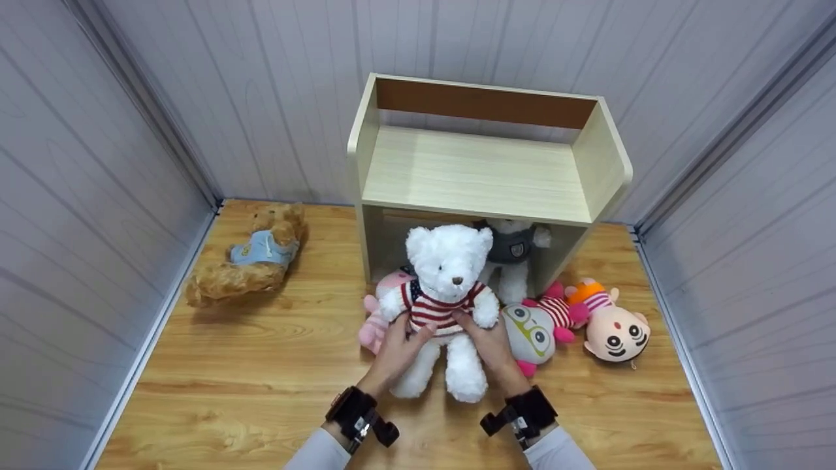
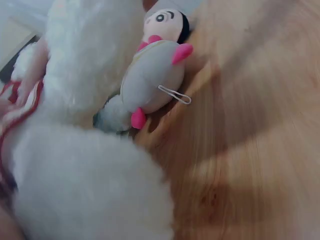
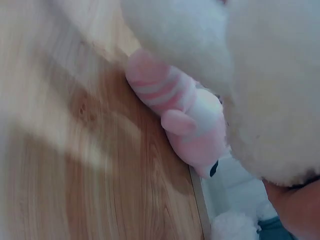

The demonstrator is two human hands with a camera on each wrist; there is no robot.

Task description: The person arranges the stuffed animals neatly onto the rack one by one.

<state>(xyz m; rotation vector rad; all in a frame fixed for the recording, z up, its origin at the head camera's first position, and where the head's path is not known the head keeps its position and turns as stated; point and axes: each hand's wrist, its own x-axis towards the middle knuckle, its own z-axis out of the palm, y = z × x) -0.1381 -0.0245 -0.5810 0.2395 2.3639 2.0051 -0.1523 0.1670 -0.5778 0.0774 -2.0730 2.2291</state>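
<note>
The white teddy bear (image 1: 445,281) is between your two hands, upright in front of the near side of the shelf (image 1: 477,173), its face toward you. It wears a red-and-white striped sweater (image 1: 436,318). Your left hand (image 1: 400,346) holds its left side at the waist and your right hand (image 1: 491,341) holds its right side. Both thumbs lie over the front of the sweater, near each other; your other fingers are largely hidden, so you cannot tell how far they curl behind. Nor can you tell whether the bear's feet touch the wooden board (image 1: 228,365).

Just left of the bear, and partly behind it, you have a pink plush toy (image 1: 374,326) lying down. Near your right hand lies a grey-headed plush toy (image 1: 530,334) with yellow-green glasses, and just beyond it on the right is a round-headed doll (image 1: 615,331) with orange clothing, head toward the near side. In the shelf's lower compartment, behind the bear and to the right, another white bear (image 1: 513,245) wears a dark top. Well apart, at the far left, a brown bear (image 1: 264,277) in blue lies on the board.
</note>
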